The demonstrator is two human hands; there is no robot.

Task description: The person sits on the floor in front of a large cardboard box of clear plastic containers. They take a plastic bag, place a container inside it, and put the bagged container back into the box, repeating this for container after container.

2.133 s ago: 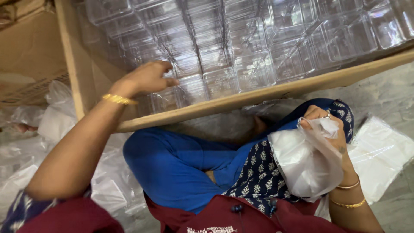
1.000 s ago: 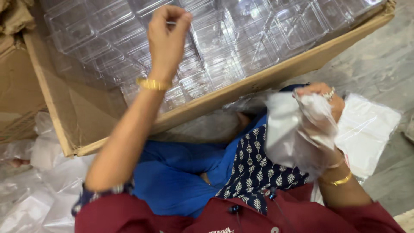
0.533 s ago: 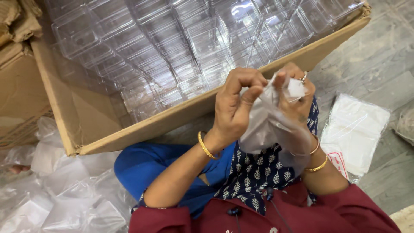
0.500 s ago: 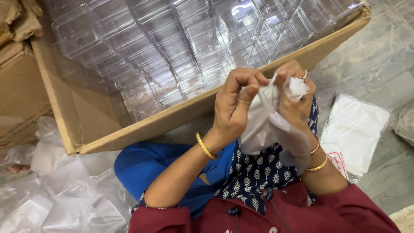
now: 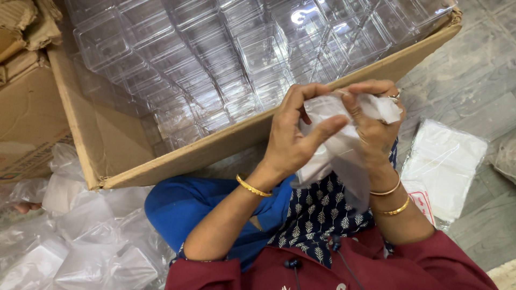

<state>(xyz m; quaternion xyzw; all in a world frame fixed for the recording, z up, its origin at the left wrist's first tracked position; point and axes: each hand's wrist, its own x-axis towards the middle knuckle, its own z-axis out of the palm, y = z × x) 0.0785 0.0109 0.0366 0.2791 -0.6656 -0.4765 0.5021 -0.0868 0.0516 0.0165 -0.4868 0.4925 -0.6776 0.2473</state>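
From the head view, both hands work a thin white plastic bag [image 5: 344, 145] held above the lap, in front of the cardboard box [image 5: 161, 166] of clear containers [image 5: 226, 64]. The left hand [image 5: 293, 142] pinches its top edge with thumb and fingers, and the right hand [image 5: 373, 123] has its fingers closed on the crumpled upper corner. It looks light, limp and slippery, so it is probably best gripped at the mouth edge.

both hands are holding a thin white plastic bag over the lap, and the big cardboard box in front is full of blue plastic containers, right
Not quite. In the head view the left hand and right hand do hold the thin white plastic bag over the lap, but the containers filling the cardboard box are clear and see-through, not blue.
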